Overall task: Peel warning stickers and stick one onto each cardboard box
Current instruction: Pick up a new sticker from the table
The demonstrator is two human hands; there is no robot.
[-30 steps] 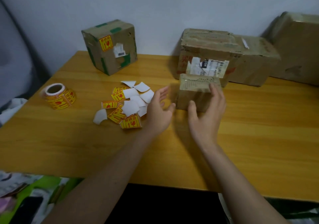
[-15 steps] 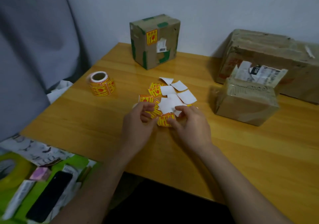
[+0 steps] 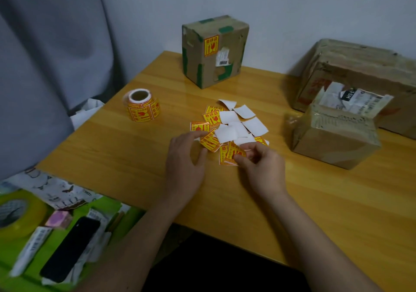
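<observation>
The right hand (image 3: 258,168) pinches one sticker (image 3: 233,154) from the mid-table pile (image 3: 229,127) — ready for peeling; the left hand (image 3: 184,159) pinches another sticker's (image 3: 209,142) edge.

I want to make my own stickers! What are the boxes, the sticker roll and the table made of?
The boxes look like brown cardboard: dull, creased, patched with tape. The sticker roll seems to be glossy printed paper wound on a white core. The table looks like shiny wood or a wood-look coating; it shows grain lines and reflections, so I can't tell which.
</observation>
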